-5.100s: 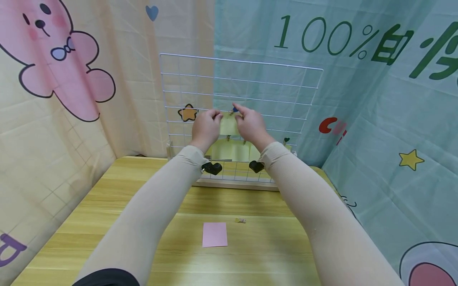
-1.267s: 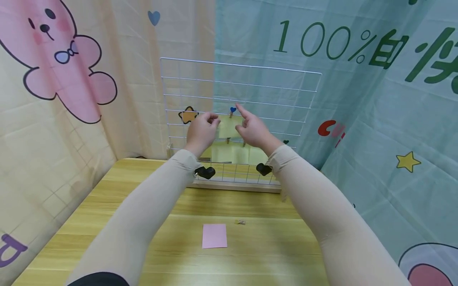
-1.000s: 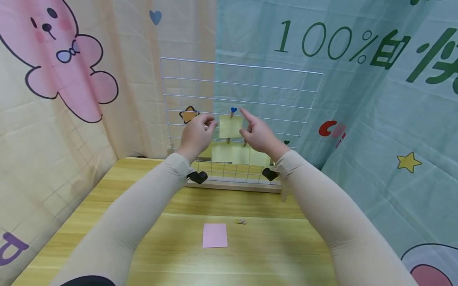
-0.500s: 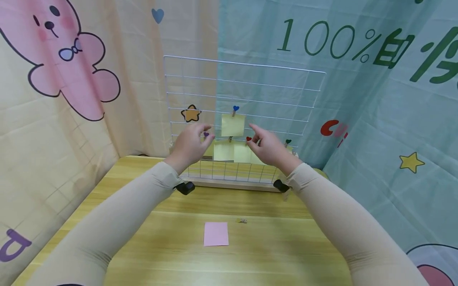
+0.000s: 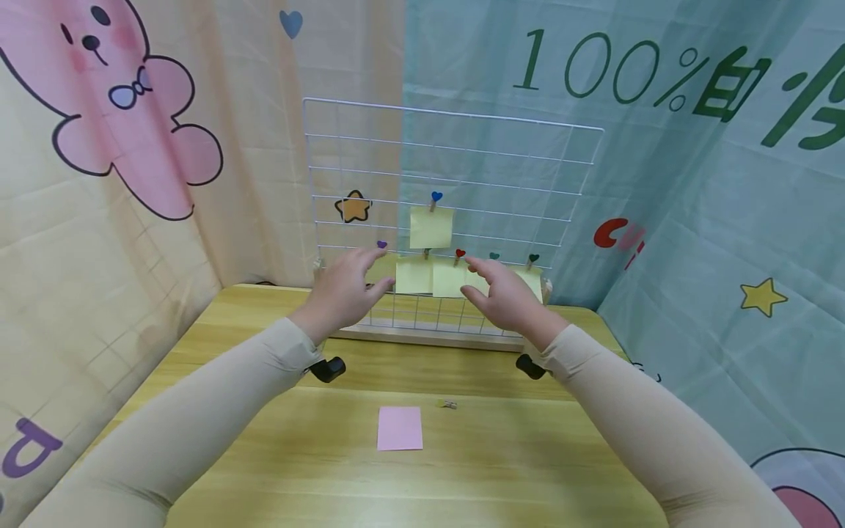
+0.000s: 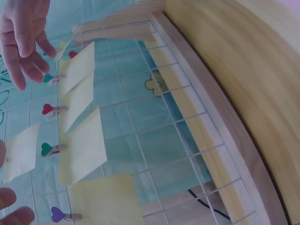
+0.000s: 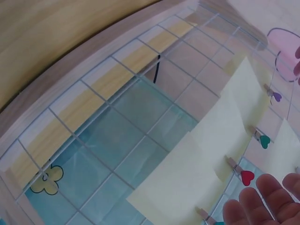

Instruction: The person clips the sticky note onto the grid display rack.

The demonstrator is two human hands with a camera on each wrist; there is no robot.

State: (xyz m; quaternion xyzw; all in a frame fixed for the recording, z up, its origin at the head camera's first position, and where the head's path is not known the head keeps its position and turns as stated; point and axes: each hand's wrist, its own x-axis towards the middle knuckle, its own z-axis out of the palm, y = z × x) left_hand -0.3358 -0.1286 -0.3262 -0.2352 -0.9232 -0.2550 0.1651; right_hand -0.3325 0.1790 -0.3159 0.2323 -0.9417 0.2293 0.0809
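A pale yellow sticky note hangs from the white wire grid by a clothespin with a blue heart. Below it runs a row of similar notes, held by heart clothespins such as the red one and the purple one. My left hand is in front of the row's left end, fingers spread, holding nothing. Opposite, my right hand hovers before the row's right part with fingers extended, hiding part of some notes. In the right wrist view, fingertips appear near the red heart clothespin.
The grid stands in a wooden base toward the back of the wooden table. A pink sticky note lies nearer to me, with a small clothespin beside it. Printed curtains enclose the table's back and sides.
Both hands have drawn away from the upper yellow note, moving apart and lower while their fingers loosened. That note now hangs by the blue heart clothespin alone.
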